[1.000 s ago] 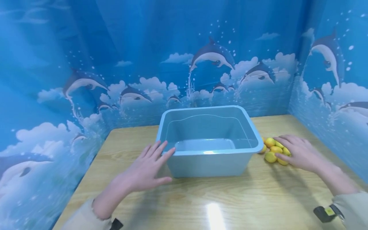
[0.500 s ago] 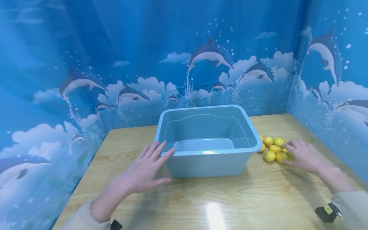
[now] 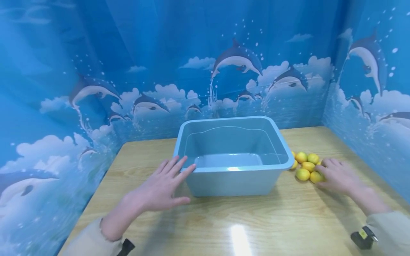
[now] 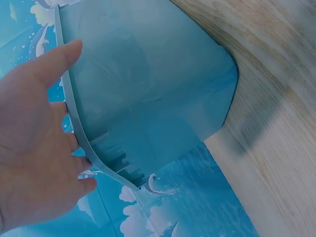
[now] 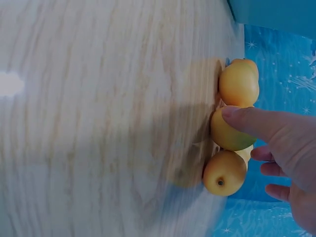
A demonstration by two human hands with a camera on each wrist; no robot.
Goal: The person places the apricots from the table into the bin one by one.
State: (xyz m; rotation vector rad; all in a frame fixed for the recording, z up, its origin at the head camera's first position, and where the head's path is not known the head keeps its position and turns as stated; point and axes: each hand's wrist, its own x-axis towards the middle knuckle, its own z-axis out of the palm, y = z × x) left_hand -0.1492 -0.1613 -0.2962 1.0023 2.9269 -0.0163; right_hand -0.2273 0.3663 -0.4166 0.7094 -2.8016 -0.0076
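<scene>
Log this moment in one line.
left hand: spread at near-left corner of blue bin | right hand: at one yellow fruit, grip unclear | other yellow fruits: clustered on table, right of bin

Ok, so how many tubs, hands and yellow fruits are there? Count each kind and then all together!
Blue tub: 1
Hands: 2, the left hand and the right hand
Yellow fruits: at least 7; the right hand and tub may hide more
Total: at least 10

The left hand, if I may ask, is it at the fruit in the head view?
No, the left hand is by the bin, and the right hand is at the fruit.
</scene>
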